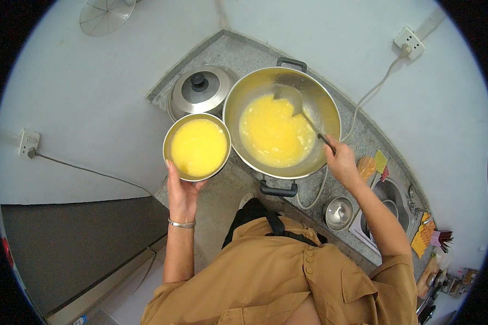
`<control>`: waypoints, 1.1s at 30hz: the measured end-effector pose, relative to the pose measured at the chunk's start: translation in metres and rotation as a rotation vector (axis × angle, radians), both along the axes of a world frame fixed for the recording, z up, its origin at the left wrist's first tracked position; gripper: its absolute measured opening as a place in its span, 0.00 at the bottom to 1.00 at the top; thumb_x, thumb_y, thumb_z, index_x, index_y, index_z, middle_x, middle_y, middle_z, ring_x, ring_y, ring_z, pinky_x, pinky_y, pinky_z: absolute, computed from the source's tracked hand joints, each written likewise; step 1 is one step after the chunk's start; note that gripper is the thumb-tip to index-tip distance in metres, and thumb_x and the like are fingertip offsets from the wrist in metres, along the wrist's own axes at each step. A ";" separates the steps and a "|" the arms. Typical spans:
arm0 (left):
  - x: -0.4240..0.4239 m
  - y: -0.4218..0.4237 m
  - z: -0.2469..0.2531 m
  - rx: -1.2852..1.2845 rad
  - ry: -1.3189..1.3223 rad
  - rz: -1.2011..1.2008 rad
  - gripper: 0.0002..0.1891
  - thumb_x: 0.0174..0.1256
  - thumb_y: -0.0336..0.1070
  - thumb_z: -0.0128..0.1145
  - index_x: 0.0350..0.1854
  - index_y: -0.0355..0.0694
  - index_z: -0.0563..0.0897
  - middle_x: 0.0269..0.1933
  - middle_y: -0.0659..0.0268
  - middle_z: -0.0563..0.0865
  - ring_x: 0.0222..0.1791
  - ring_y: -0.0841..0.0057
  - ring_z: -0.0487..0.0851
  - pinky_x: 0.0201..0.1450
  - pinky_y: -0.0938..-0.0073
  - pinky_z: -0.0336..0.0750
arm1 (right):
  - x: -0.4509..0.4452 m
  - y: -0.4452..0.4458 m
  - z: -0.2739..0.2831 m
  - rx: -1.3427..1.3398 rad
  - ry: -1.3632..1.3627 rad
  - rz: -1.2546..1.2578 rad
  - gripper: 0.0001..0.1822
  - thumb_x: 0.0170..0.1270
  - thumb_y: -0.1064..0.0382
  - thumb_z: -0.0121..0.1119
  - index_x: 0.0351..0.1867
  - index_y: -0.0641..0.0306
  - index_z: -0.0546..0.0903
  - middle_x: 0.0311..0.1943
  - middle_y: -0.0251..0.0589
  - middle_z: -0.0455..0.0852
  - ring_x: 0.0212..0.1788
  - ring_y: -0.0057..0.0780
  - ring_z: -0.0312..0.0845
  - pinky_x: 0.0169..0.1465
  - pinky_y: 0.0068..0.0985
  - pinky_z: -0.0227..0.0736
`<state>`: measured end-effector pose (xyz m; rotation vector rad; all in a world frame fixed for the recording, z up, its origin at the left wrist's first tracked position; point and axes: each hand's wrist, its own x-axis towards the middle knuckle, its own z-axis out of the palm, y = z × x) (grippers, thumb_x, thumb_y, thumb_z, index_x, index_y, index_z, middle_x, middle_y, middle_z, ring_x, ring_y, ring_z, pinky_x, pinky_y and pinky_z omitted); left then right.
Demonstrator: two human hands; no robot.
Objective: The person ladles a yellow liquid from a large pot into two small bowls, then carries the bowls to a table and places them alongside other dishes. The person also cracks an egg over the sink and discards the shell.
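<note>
My left hand (182, 195) holds a round metal bowl (167, 140) from below and the side, with yellow liquid (199, 146) in it. The bowl is at the left edge of a large metal wok (329, 103) with black handles. My right hand (340, 159) grips the dark handle of a metal spatula (295, 101), whose blade rests inside the wok at its far side. Yellow liquid with pale bits (274, 136) covers the bottom of the wok. Behind the bowl, a lidded pan with a glass and metal lid (183, 95) stands on the stone counter.
A small metal bowl (339, 213) and a sink (400, 195) with a faucet (421, 210) lie at the right. A cable (366, 95) runs from a wall socket (409, 42) past the wok. Another cable (93, 172) hangs at the left above a dark panel (81, 252).
</note>
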<state>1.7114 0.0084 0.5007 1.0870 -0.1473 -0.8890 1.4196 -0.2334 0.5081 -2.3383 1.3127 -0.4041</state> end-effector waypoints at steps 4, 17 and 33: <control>0.000 0.000 0.001 0.003 0.016 0.032 0.30 0.72 0.61 0.37 0.64 0.41 0.66 0.56 0.58 0.78 0.47 0.71 0.84 0.38 0.74 0.87 | 0.008 0.013 0.009 0.737 -0.274 -0.170 0.17 0.67 0.57 0.50 0.46 0.69 0.80 0.21 0.42 0.80 0.17 0.23 0.71 0.19 0.24 0.63; -0.008 0.002 -0.003 0.027 0.026 -0.017 0.30 0.73 0.60 0.37 0.62 0.37 0.66 0.53 0.56 0.80 0.48 0.71 0.84 0.40 0.75 0.86 | -0.009 0.054 0.109 1.133 -0.433 -0.322 0.15 0.71 0.60 0.47 0.52 0.64 0.77 0.22 0.32 0.74 0.14 0.10 0.52 0.17 0.13 0.45; -0.023 -0.019 -0.006 0.004 0.071 -0.181 0.28 0.73 0.58 0.40 0.64 0.41 0.66 0.55 0.60 0.78 0.51 0.73 0.82 0.45 0.70 0.83 | -0.009 0.092 0.218 1.000 -0.456 -0.209 0.22 0.71 0.59 0.48 0.61 0.68 0.72 0.19 0.32 0.74 0.12 0.08 0.50 0.14 0.12 0.44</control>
